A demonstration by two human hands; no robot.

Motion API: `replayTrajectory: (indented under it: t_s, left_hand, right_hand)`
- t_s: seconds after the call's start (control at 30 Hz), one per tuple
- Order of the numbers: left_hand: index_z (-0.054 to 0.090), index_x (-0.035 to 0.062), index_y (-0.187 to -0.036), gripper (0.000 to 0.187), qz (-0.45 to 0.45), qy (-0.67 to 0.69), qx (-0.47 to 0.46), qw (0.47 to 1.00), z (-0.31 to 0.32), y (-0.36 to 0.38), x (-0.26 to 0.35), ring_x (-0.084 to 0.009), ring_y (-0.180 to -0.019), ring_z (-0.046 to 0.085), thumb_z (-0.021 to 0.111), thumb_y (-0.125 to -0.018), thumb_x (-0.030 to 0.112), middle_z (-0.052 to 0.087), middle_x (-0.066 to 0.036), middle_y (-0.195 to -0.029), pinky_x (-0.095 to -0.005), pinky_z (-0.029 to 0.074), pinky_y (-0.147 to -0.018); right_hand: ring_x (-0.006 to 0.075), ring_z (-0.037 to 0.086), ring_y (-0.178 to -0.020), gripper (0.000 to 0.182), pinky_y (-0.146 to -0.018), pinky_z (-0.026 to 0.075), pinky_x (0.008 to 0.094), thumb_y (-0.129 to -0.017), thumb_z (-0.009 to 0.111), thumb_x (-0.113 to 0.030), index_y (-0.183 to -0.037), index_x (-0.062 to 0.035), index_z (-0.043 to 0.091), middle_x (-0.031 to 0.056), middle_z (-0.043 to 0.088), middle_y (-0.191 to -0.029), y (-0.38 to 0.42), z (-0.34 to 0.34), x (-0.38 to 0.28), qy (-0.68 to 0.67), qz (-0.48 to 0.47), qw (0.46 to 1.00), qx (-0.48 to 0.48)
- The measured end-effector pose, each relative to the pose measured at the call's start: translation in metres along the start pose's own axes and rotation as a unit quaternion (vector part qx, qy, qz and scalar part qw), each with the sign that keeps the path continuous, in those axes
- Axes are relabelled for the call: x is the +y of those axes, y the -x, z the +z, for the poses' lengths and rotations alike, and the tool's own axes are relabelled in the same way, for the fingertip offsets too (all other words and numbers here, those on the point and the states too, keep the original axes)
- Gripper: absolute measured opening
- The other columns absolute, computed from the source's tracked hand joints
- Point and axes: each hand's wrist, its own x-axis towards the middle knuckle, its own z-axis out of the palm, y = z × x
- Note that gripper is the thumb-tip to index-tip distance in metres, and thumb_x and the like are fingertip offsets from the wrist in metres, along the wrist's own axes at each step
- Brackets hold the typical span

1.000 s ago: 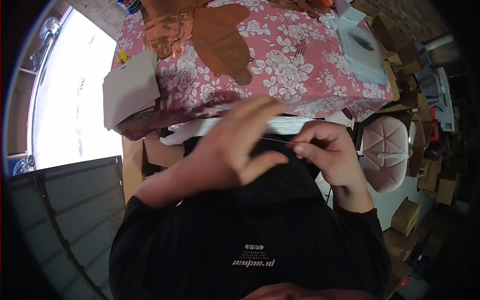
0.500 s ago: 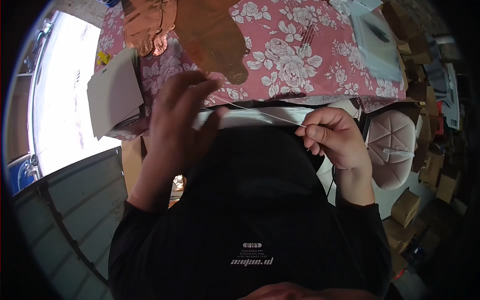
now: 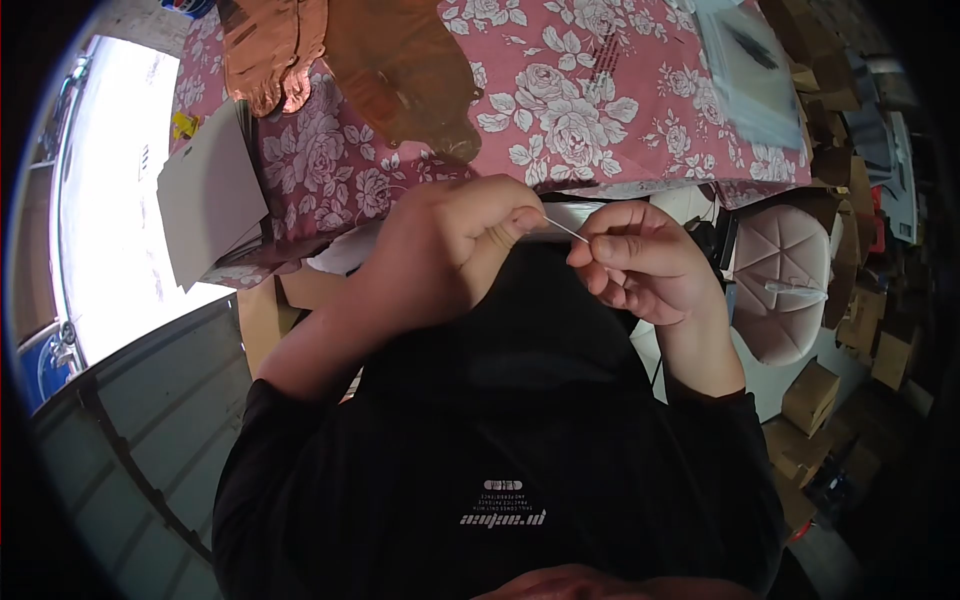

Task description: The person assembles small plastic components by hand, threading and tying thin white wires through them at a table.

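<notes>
Between my two hands, just beyond the dark shirt, a short length of thin white string (image 3: 565, 230) is stretched. My left hand (image 3: 465, 235) is closed, thumb and fingertips pinched on the string's left end. My right hand (image 3: 645, 258) pinches the other end between thumb and forefinger, its remaining fingers curled below. Past my left hand, a flat copper-coloured foil piece (image 3: 410, 75) lies on the pink floral tablecloth (image 3: 570, 110). A second foil stack with scalloped ends (image 3: 270, 55) is at its left.
A stack of grey-white cards (image 3: 215, 190) sits at the table's left edge, near a small yellow object (image 3: 184, 125). Clear plastic bags (image 3: 750, 75) lie at the right. A quilted seat (image 3: 782, 280) and cardboard boxes (image 3: 810, 395) are beyond my right arm.
My left hand has moved right towards my right hand and closed from a looser, spread shape. The string visible between the hands is much shorter. My right hand has barely moved.
</notes>
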Motion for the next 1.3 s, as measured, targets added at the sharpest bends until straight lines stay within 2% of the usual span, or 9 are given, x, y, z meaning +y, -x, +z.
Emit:
replayTrajectory:
  t_s: [0.17,0.3,0.73,0.97,1.03,1.1,1.17,1.2,1.3]
  left_hand:
    - [0.072,-0.0030,-0.103,0.013,0.037,-0.036,-0.002,0.999,0.004,-0.002,-0.007,-0.0294,-0.082,0.076,0.065,-0.106,0.008,0.075,-0.016,-0.089,-0.0352,0.056,-0.072]
    - [0.071,0.0036,-0.099,0.004,0.081,-0.045,0.032,0.995,0.016,-0.002,-0.013,-0.0363,-0.075,0.072,0.069,-0.096,0.006,0.072,-0.015,-0.084,-0.0432,0.054,-0.063]
    - [0.070,0.0038,-0.099,0.009,0.096,-0.095,0.030,0.990,0.010,0.001,-0.015,-0.0370,-0.077,0.072,0.070,-0.091,0.002,0.072,-0.014,-0.086,-0.0452,0.055,-0.064]
    - [0.070,0.0060,-0.097,0.009,0.118,-0.108,0.020,0.987,0.012,0.001,-0.007,-0.0336,-0.075,0.072,0.073,-0.089,0.005,0.072,-0.012,-0.086,-0.0439,0.056,-0.062]
    - [0.070,0.0066,-0.096,0.009,0.145,-0.117,0.010,0.982,0.013,0.003,-0.001,-0.0318,-0.074,0.072,0.075,-0.089,0.006,0.072,-0.011,-0.085,-0.0428,0.056,-0.061]
    - [0.070,0.0073,-0.093,0.011,0.167,-0.137,0.026,0.976,0.013,0.007,0.005,-0.0293,-0.072,0.072,0.079,-0.087,0.010,0.072,-0.009,-0.083,-0.0406,0.055,-0.060]
    - [0.070,0.0076,-0.093,0.013,0.163,-0.132,0.019,0.978,0.007,0.008,0.007,-0.0292,-0.071,0.072,0.080,-0.086,0.011,0.072,-0.008,-0.083,-0.0401,0.055,-0.058]
    - [0.071,0.0076,-0.094,0.013,0.152,-0.126,0.016,0.980,0.003,0.010,0.007,-0.0293,-0.071,0.072,0.080,-0.085,0.010,0.072,-0.008,-0.083,-0.0404,0.055,-0.058]
    - [0.071,0.0061,-0.094,0.012,0.136,-0.121,0.025,0.983,-0.004,0.007,0.012,-0.0313,-0.069,0.071,0.078,-0.084,0.005,0.070,-0.010,-0.080,-0.0409,0.055,-0.057]
  right_hand:
    - [0.0254,0.073,-0.076,0.024,-0.057,0.058,0.0239,-0.103,0.064,-0.003,-0.120,0.0147,0.070,0.0274,0.075,-0.097,-0.008,-0.009,0.013,-0.167,0.009,0.968,-0.187]
    - [0.0240,0.073,-0.076,0.023,-0.059,0.058,0.0243,-0.103,0.065,-0.003,-0.121,0.0093,0.072,0.0249,0.077,-0.101,-0.017,0.000,0.021,-0.157,-0.070,0.956,-0.236]
    - [0.0146,0.058,-0.048,0.017,-0.046,0.042,0.0266,-0.097,0.080,-0.015,-0.108,-0.0026,0.077,0.0150,0.077,-0.085,-0.005,0.023,0.020,-0.096,-0.160,0.964,-0.192]
    - [0.0154,0.065,-0.055,0.014,-0.052,0.049,0.0263,-0.100,0.078,-0.013,-0.108,-0.0009,0.077,0.0197,0.079,-0.094,-0.008,0.026,0.018,-0.080,-0.227,0.959,-0.150]
    - [0.0168,0.071,-0.066,0.013,-0.060,0.056,0.0291,-0.100,0.076,-0.007,-0.111,-0.0004,0.078,0.0237,0.079,-0.103,-0.013,0.022,0.019,0.120,-0.329,0.937,0.003]
    - [0.0193,0.075,-0.078,0.016,-0.071,0.061,0.0324,-0.098,0.076,0.000,-0.113,0.0008,0.079,0.0229,0.080,-0.108,-0.011,0.028,0.013,0.154,-0.326,0.931,0.054]
    - [0.0214,0.077,-0.083,0.017,-0.075,0.061,0.0323,-0.095,0.077,0.001,-0.112,0.0028,0.080,0.0198,0.081,-0.107,-0.016,0.032,0.008,0.468,-0.438,0.757,0.131]
    - [0.0236,0.078,-0.087,0.019,-0.079,0.060,0.0307,-0.093,0.078,0.003,-0.111,0.0029,0.081,0.0172,0.082,-0.105,-0.015,0.035,0.009,0.529,-0.440,0.711,0.144]
    - [0.0241,0.076,-0.088,0.010,-0.077,0.059,0.0331,-0.094,0.076,0.004,-0.103,0.0017,0.079,0.0132,0.080,-0.098,-0.015,0.030,0.020,0.536,-0.391,0.747,0.046]
